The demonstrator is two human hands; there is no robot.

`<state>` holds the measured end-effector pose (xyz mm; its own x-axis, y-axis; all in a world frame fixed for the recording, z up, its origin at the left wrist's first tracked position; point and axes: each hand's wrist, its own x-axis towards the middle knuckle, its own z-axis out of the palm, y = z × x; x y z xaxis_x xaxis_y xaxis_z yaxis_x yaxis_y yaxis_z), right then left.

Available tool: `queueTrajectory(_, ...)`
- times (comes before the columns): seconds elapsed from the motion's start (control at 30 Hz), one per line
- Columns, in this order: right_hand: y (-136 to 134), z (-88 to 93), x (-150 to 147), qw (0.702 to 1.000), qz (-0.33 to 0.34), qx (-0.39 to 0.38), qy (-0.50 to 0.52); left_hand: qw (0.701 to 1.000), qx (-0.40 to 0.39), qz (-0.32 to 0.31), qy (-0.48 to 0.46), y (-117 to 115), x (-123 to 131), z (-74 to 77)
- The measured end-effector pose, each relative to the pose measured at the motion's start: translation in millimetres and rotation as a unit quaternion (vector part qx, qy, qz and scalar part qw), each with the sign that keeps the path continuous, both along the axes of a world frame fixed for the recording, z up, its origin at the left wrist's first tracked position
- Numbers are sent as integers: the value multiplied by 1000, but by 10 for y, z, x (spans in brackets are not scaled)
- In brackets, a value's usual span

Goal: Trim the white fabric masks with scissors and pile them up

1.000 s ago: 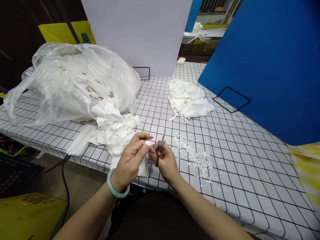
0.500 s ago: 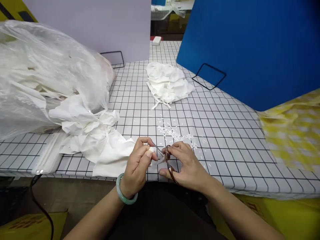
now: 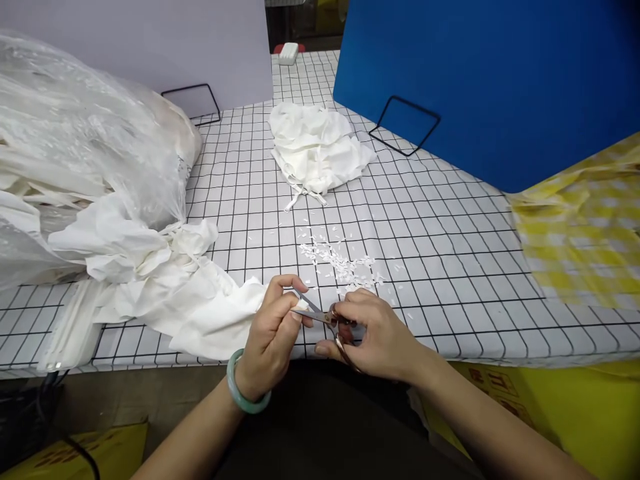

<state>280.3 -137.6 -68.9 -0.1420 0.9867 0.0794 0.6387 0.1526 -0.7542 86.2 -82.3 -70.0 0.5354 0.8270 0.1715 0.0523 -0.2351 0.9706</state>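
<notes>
My left hand (image 3: 273, 333), with a pale green bangle on the wrist, pinches the corner of a white cloth piece (image 3: 215, 317) at the table's front edge. My right hand (image 3: 373, 333) grips small scissors (image 3: 320, 315), whose blades point left and meet the pinched corner at my left fingertips. The cloth trails left into a bunch of white pieces (image 3: 130, 250). Just beyond my hands lies a scatter of small white snippings (image 3: 340, 263).
A large clear plastic bag (image 3: 75, 160) stuffed with white cloth fills the left of the gridded table (image 3: 450, 253). A separate pile of white pieces (image 3: 317, 147) lies farther back. A blue board (image 3: 500, 87) stands at right, a pale board (image 3: 150, 40) behind, yellow checked material (image 3: 585, 227) at far right.
The view has dropped and swung right. My hands stay together at the table edge; the scissors have turned from pointing upward to lying level, blades against the pinched cloth corner.
</notes>
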Motion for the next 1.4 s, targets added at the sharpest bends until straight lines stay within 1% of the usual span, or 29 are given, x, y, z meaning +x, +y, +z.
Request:
queueTrajectory(0.33, 13, -9, -9, 1000, -2, 5, -2, 1000, 8, -7, 8, -14, -10, -24)
queueTrajectory(0.7, -12, -38, -33, 1000, -3, -1, 9, 1000, 20, -13, -6, -37, 9, -27)
queueTrajectory(0.97, -62, -122, -14, 1000, -22, 20, 6, 999, 25, -36, -6, -26, 54, -35)
queueTrajectory(1.17, -147, -197, 74, 998, -59, 19, 11, 997, 26, -75, -6, 10, 195, -39)
queueTrajectory(1.27, -200, -238, 124, 994, -103, -9, 27, 995, 18, -99, 5, 33, 291, -67)
queueTrajectory(1.33, -236, -259, 164, 984, -147, -68, 70, 994, 5, -106, 18, 53, 346, -91)
queueTrajectory(1.4, -269, -264, 211, 961, -187, -146, 144, 994, -9, -104, 24, 71, 380, -102)
